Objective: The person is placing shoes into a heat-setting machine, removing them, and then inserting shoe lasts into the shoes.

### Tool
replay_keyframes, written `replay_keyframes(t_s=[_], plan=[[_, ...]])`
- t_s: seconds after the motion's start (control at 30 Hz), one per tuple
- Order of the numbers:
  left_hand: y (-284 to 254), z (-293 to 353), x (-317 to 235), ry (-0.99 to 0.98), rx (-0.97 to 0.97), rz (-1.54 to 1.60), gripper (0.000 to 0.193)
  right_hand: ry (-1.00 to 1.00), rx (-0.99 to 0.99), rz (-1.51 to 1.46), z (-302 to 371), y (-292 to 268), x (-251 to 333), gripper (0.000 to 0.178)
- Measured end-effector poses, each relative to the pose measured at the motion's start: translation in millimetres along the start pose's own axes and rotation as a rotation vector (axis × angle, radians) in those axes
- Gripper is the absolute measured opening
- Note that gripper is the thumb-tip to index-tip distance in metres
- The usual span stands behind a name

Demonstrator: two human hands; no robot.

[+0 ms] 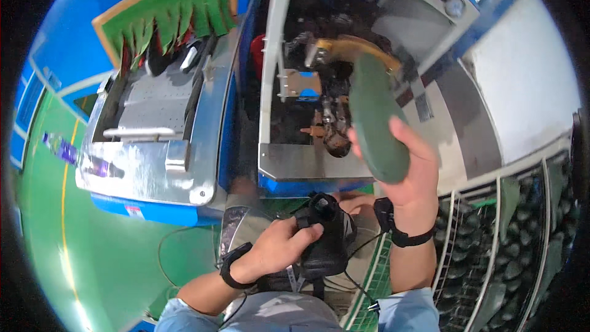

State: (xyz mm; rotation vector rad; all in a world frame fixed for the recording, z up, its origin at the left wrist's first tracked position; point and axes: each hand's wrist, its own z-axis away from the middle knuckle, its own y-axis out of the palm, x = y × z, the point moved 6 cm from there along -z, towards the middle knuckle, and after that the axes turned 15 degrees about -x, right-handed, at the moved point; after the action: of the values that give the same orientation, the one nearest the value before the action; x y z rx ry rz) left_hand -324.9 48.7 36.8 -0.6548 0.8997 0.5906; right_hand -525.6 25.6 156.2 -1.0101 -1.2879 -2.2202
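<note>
My right hand (413,163) is raised in front of the machine, closed around the lower end of a dark green shoe sole (378,117). The sole stands nearly upright, with its rounded end up. Lower down, near my lap, my left hand (284,243) grips a black shoe (324,246) from its left side, thumb on top. The dark opening of the shoe points away from me. My left fingers are partly hidden behind it.
Ahead stands a machine with a pale frame (267,110) and brown parts (335,138) inside. To its left, a metal conveyor (150,107) carries dark shoes under a green fringed curtain (172,15). A clear bottle (61,149) lies at its corner. On the right is a rack (491,252) of dark pieces.
</note>
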Motion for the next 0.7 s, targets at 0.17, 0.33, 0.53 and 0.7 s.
replay_keyframes(t_s=[0.17, 0.33, 0.53, 0.7], plan=[[5.2, -1.0, 44.0, -0.045, -0.053, 0.403, 0.043, -0.395, -0.008, 0.222, 31.4, -52.5, -9.0, 0.078], [16.7, -18.4, 120.5, -0.112, -0.22, 0.825, 0.049, -0.389, -0.32, 0.694, 130.1, -215.5, -26.4, 0.086], [-3.1, -49.1, 143.4, -0.18, -0.143, 0.693, 0.048, -0.345, -1.015, 1.018, 233.6, -401.8, -85.5, 0.075], [-3.0, -33.7, 86.0, -0.013, -0.031, 0.447, 0.047, -0.328, -1.842, 1.27, 224.3, -486.3, -65.4, 0.07]])
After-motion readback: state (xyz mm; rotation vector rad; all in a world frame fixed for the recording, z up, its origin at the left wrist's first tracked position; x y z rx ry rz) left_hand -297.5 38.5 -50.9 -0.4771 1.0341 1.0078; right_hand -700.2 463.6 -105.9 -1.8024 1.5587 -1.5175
